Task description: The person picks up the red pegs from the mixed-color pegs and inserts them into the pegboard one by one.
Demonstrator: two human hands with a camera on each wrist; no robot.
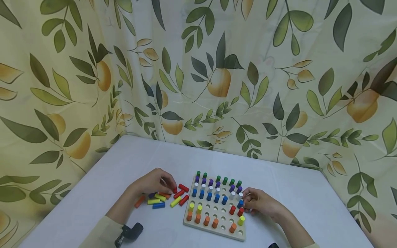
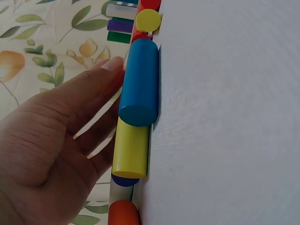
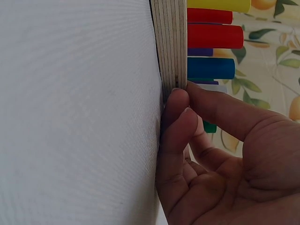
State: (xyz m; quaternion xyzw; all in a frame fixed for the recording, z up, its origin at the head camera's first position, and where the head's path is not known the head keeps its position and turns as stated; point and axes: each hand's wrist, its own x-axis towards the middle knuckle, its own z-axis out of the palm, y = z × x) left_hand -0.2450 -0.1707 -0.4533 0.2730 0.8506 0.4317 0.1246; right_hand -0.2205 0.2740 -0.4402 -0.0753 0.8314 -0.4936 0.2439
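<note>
On the white table (image 1: 164,231), a plywood pegboard (image 1: 219,212) is lying flat in front of the person, between the two hands. Coloured pegs are standing upright in its holes, each colour sharing a row, which is making the pattern easy to read: green pegs (image 1: 225,181) are forming the far row, then come purple, white and blue, with two red pegs (image 1: 232,210), a few yellow pegs (image 1: 199,209) and orange pegs (image 1: 206,221) nearer the person. Bare holes are showing in several rows, most of them in the nearer ones.

At the board's right edge, the right hand (image 1: 262,203) is gripping the rim, thumb over the top face and fingertips against the layered side, presumably steadying the board against sliding.

Beyond the left edge, loose pegs (image 1: 175,202) are lying on their sides in a jumble, probably left there for easy reach. Over them the left hand (image 1: 156,182) is hanging with its fingers bent and the gap to the thumb narrow, the tips meeting at a red peg (image 1: 175,190); whether they are pinching it, I cannot tell.

Behind everything, a fruit-and-leaf curtain (image 1: 201,103) is enclosing the table.
</note>
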